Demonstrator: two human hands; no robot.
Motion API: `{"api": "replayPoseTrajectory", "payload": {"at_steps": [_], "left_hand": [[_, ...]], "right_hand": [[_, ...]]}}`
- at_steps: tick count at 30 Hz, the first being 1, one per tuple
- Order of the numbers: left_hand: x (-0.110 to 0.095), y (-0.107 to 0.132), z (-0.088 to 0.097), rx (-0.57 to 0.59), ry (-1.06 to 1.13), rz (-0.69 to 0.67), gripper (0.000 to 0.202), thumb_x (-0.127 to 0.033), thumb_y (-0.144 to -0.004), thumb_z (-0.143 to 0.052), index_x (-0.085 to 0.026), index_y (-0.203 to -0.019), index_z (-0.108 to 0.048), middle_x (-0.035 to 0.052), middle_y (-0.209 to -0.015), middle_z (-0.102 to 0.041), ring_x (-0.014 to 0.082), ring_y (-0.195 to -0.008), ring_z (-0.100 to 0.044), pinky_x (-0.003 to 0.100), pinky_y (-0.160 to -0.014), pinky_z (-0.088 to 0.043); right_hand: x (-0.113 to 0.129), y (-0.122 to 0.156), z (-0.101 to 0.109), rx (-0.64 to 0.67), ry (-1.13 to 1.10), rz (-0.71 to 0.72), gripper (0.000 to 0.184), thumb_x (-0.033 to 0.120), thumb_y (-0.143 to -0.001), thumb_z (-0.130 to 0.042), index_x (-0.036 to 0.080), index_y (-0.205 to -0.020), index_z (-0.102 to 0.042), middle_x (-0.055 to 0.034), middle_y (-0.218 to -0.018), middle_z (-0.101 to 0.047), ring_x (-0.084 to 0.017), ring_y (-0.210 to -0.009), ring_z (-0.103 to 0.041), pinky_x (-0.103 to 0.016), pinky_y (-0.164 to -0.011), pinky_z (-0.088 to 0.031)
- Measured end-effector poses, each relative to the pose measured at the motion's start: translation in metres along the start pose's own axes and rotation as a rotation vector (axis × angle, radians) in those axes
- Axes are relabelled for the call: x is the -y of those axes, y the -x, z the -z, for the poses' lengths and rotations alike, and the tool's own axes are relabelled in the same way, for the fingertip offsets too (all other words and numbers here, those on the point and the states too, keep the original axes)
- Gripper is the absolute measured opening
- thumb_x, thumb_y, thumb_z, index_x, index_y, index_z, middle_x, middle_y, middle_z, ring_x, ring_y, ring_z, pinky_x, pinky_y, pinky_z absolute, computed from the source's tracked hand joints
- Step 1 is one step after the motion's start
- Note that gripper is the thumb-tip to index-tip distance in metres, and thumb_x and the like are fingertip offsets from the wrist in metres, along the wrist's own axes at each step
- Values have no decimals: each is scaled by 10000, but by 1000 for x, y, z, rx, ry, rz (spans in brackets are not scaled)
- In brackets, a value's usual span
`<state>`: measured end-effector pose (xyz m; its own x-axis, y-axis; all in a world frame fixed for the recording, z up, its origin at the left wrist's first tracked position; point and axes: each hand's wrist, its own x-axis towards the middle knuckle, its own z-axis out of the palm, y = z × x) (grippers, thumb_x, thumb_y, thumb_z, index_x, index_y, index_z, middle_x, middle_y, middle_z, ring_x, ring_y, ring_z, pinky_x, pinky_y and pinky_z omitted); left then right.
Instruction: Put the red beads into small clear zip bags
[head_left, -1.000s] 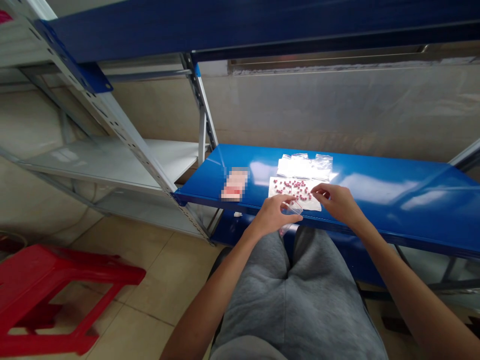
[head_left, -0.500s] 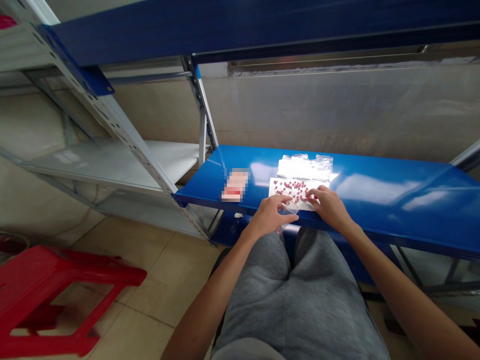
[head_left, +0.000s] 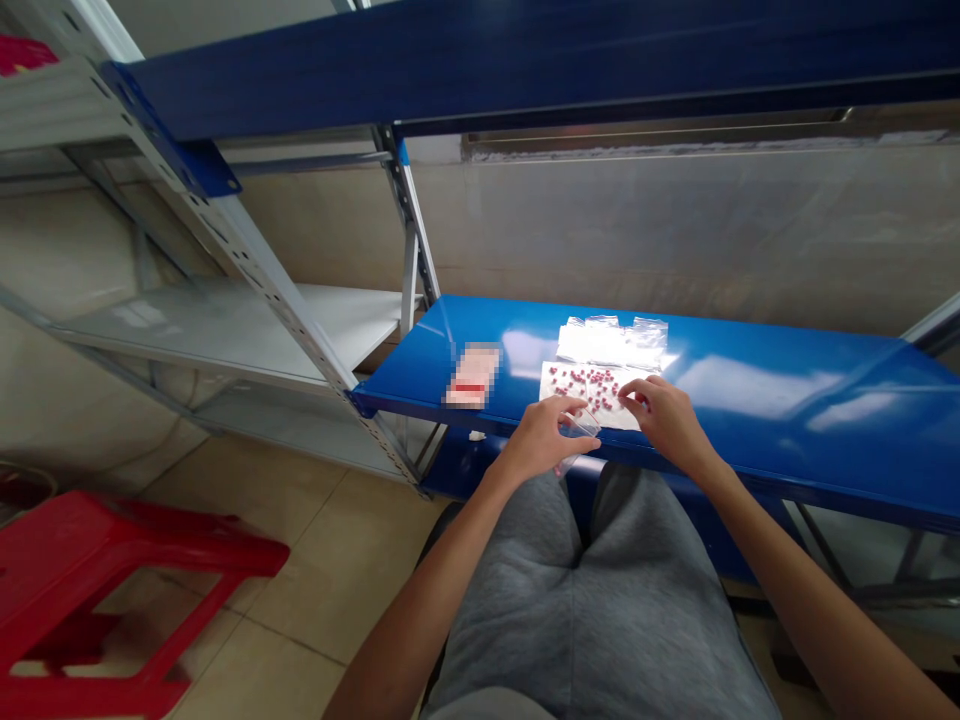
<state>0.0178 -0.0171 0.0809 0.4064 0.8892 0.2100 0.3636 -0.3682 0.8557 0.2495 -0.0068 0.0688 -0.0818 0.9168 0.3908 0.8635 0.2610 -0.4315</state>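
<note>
My left hand is closed on a small clear plastic bag at the front edge of the blue shelf. My right hand pinches at small red pieces scattered on a white sheet just beyond the bag; what its fingertips hold is too small to make out. A row of empty clear bags lies behind the sheet. My grey-clad legs are below the shelf.
A small blurred pink-and-red packet lies on the shelf's left part. A grey metal rack stands at left, a blue beam runs overhead, and a red plastic stool sits on the tiled floor at lower left.
My right hand moved down from above the sheet onto the red pieces beside the bag. My left hand kept hold of the bag. The view tilted slightly.
</note>
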Motion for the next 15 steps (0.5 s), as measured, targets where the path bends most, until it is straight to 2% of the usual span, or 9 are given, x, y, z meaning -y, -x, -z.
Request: {"api": "replayPoseTrajectory", "payload": {"at_steps": [2,6,11,15], "left_hand": [[0,0,-2,7,2,-6,586,-314,-712,-874,-167,-1250,-694,116,-1227,-729,229,-963,-702,366,-881,-571],[-3,0,-6,16,6,-39,568,-319,-724,-866,-179,-1246,-692,97,-1173,-744,224,-959,-701,359,-872,-571],[-9,0,-7,-13,11,-50,558,-316,-717,-877,-159,-1222,-698,108,-1170,-744,226,-951,-708,347,-850,-577],[-10,0,-8,-41,44,-56,538,-338,-749,-852,-148,-1227,-694,120,-1185,-738,212,-922,-713,326,-807,-586]], "right_hand": [[11,3,7,20,-138,3,176,298,-914,-586,196,-893,-728,-57,-776,-664,-204,-698,-605,-314,-674,-444],[37,12,15,145,-339,71,208,341,-927,-560,217,-896,-724,-56,-860,-724,-198,-736,-628,-304,-672,-464],[53,23,22,160,-313,34,320,435,-956,-520,208,-783,-665,-28,-702,-636,-170,-636,-548,-289,-599,-414],[53,28,28,267,-314,8,297,465,-922,-567,211,-857,-707,-21,-699,-651,-173,-638,-571,-287,-609,-429]]}}
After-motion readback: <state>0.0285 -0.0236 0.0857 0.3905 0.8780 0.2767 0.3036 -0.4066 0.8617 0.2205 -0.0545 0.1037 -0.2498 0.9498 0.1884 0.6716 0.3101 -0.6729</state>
